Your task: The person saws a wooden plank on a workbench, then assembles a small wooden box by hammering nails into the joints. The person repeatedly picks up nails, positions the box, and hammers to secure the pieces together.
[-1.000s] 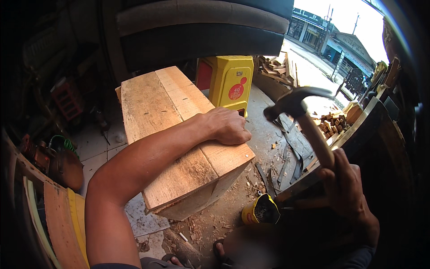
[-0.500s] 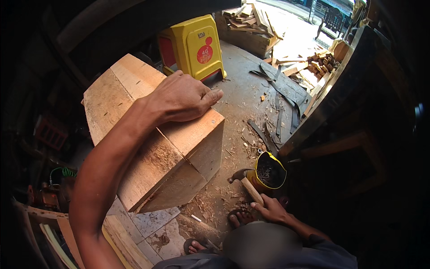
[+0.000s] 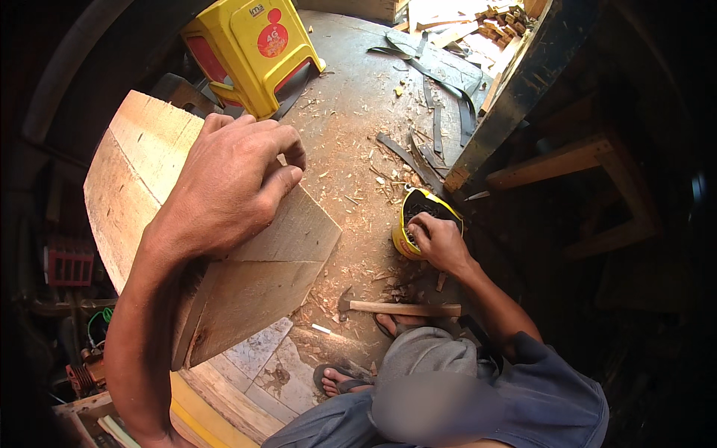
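Observation:
A large box-like block of joined pale boards (image 3: 258, 287) stands tilted on my left. My left hand (image 3: 231, 175) is closed over its upper edge, fingers bent and thumb toward the right. My right hand (image 3: 441, 243) reaches into the mouth of a small yellow bucket (image 3: 407, 243) that holds dark nails (image 3: 422, 205). Its fingers are curled together, and their tips are partly hidden, so what they pinch does not show. Below the bucket, a claw hammer (image 3: 403, 308) with a wooden handle lies by my foot, out of both hands.
Beyond the block stands a yellow plastic stool (image 3: 254, 60). Dark strips (image 3: 437, 112) and wood shavings litter the floor (image 3: 328, 119). A dark-edged board (image 3: 508, 89) and a wooden frame (image 3: 553, 166) are on the right. Planks (image 3: 224, 396) lie at lower left.
My right hand has let go of the hammer, now lying by my foot, and moved up into the bucket. The view has shifted; my left hand stays at the block's edge.

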The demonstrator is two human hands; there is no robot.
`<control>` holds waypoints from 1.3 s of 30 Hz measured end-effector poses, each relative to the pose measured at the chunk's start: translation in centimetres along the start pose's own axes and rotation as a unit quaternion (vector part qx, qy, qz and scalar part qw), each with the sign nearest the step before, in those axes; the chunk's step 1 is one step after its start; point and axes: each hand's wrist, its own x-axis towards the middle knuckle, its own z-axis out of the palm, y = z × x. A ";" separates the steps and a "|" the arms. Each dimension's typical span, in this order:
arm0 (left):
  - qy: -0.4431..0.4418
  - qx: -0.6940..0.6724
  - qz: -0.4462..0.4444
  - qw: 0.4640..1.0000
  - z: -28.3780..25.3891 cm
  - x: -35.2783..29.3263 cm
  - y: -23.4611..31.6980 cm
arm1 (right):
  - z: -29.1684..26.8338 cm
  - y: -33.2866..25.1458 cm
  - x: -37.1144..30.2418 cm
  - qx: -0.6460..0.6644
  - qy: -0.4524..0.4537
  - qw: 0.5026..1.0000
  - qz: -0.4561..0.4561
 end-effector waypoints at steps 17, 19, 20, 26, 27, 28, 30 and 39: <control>0.234 0.031 0.019 0.972 -5.0 -4.6 1.5 | 3.1 8.2 6.0 -0.377 -0.063 0.924 0.004; 0.314 -0.082 0.002 0.946 -4.9 -7.3 3.5 | 2.3 7.1 4.1 -0.353 0.006 0.934 0.058; 0.359 -0.161 -0.020 0.919 -4.2 -9.2 5.3 | 1.8 4.8 3.1 -0.333 0.036 0.939 0.074; 0.225 -0.118 0.052 0.966 5.2 -12.3 9.5 | -6.1 -8.0 -3.5 0.112 0.057 0.989 -0.081; 0.223 -0.058 0.070 0.971 6.2 -11.8 9.6 | -6.7 -9.7 -4.1 0.124 0.011 0.985 -0.123; 0.223 0.007 0.088 0.971 6.8 -11.3 9.6 | -7.4 -12.0 -4.7 0.164 -0.041 0.976 -0.141; 0.220 0.066 0.099 0.968 7.6 -10.8 10.1 | -8.0 -14.1 -5.6 0.231 -0.108 0.950 -0.181; 0.200 -0.092 0.014 0.975 2.9 -12.8 7.8 | -2.3 -12.5 -4.4 0.359 -0.232 0.901 -0.078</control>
